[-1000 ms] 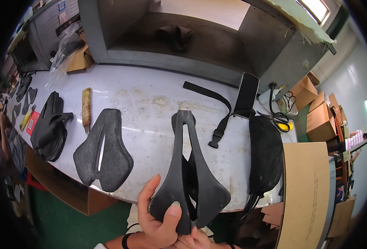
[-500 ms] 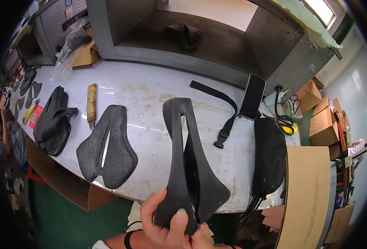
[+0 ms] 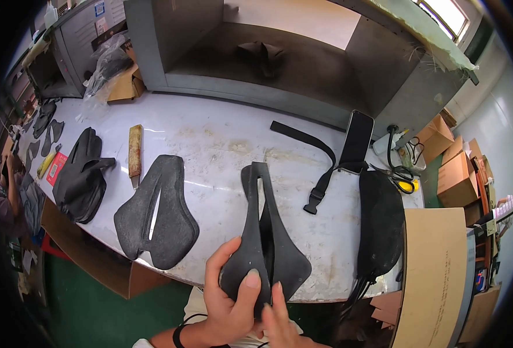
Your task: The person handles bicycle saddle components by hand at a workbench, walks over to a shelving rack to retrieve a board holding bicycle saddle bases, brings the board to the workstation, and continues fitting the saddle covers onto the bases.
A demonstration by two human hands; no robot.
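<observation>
A black bicycle saddle (image 3: 289, 261) with a long central slot stands tilted at the near edge of the table, its narrow nose pointing away from me. My left hand (image 3: 233, 301) grips its rear left side, thumb on top and fingers wrapped round the edge. At the rear end of the slot, my right hand (image 3: 281, 322) touches the saddle with an outstretched finger; its other fingers are partly hidden and slightly blurred. To the left lies a dark grey saddle-shaped pad (image 3: 178, 232) with a similar slot.
Farther left are a worn scraper-like tool (image 3: 135, 152) and a bundle of black covers (image 3: 82, 180). Right of the saddle lie a strap with a buckle (image 3: 320, 194), a phone (image 3: 357, 139), scissors (image 3: 404, 176) and a black pouch (image 3: 378, 223). A grey metal cabinet (image 3: 256, 93) stands behind.
The saddle's nose has dropped and come nearer to me. My right hand has come up from beneath the rear edge, and its finger now shows on the saddle.
</observation>
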